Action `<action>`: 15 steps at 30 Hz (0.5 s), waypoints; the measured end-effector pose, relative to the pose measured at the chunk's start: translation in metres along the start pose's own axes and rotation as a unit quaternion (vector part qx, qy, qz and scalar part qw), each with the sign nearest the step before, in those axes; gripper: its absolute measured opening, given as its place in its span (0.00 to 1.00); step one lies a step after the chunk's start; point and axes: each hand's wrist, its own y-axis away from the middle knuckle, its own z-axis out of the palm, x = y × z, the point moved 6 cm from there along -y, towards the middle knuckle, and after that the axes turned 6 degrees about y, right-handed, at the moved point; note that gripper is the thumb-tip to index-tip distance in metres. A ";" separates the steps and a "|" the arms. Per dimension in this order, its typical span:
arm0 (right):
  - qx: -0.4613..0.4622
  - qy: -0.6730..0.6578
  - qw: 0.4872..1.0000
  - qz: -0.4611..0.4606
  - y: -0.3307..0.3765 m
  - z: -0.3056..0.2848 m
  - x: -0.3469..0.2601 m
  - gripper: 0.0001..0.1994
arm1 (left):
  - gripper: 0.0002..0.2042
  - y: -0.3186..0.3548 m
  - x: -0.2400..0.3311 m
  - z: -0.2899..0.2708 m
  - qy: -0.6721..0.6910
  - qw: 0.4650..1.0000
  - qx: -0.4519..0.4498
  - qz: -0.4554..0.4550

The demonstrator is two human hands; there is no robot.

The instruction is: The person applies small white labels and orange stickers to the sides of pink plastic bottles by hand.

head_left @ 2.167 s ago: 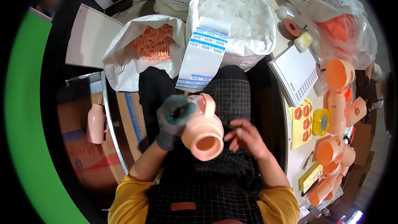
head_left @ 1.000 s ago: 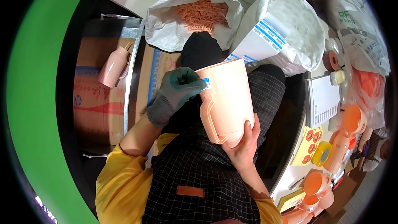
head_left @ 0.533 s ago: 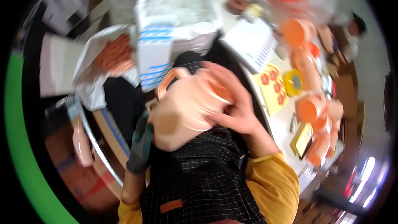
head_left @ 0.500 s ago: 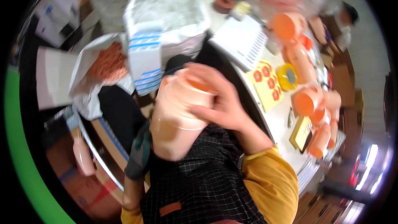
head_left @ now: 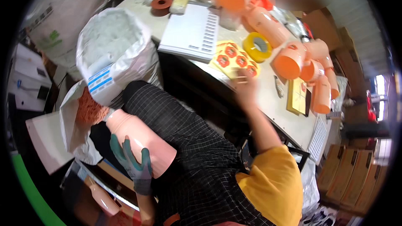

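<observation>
Right hand (head_left: 245, 88) has gone from the jug (head_left: 146, 140) to the stickers (head_left: 234, 57) on the white table (head_left: 266, 104), pinching or not, can't tell; gloved left hand (head_left: 135, 161) grips the jug over the lap. Boxes (head_left: 349, 180) far right.

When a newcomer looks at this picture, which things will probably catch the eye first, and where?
Probably the large pink vessel tilted over the person's lap, with the gloved left hand across its side. Next may come the peach-orange vessels on the table at the right, and the yellow sheet of red stickers with the bare right hand at its near edge. A white sack of pale pieces stands out at the left.
</observation>
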 end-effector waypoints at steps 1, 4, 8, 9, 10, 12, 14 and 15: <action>0.143 0.151 0.975 -0.081 -0.013 -0.047 0.037 0.11 | 0.32 -0.003 -0.001 -0.001 0.011 1.000 -0.005 -0.004; 0.116 0.511 0.848 -0.075 -0.024 -0.121 0.136 0.18 | 0.33 -0.015 0.011 0.002 -0.051 0.998 -0.022 0.010; 0.094 0.427 0.899 -0.007 -0.031 -0.125 0.136 0.20 | 0.32 -0.029 0.021 -0.007 -0.103 0.992 -0.012 0.067; 0.088 0.326 0.941 0.020 -0.037 -0.118 0.135 0.20 | 0.31 -0.037 0.026 -0.010 -0.090 0.992 -0.012 0.089; 0.080 0.225 0.970 0.047 -0.044 -0.108 0.129 0.19 | 0.30 -0.048 0.032 -0.013 -0.074 0.991 -0.012 0.110; 0.037 0.043 0.996 0.074 -0.050 -0.076 0.089 0.18 | 0.27 -0.077 0.046 -0.009 -0.027 0.989 -0.065 0.131; -0.011 -0.016 1.000 -0.005 -0.056 -0.029 0.031 0.17 | 0.25 -0.123 0.071 0.014 0.001 0.975 -0.149 0.166; -0.028 0.002 0.996 -0.090 -0.064 -0.004 0.006 0.17 | 0.26 -0.142 0.082 0.027 -0.003 0.963 -0.171 0.207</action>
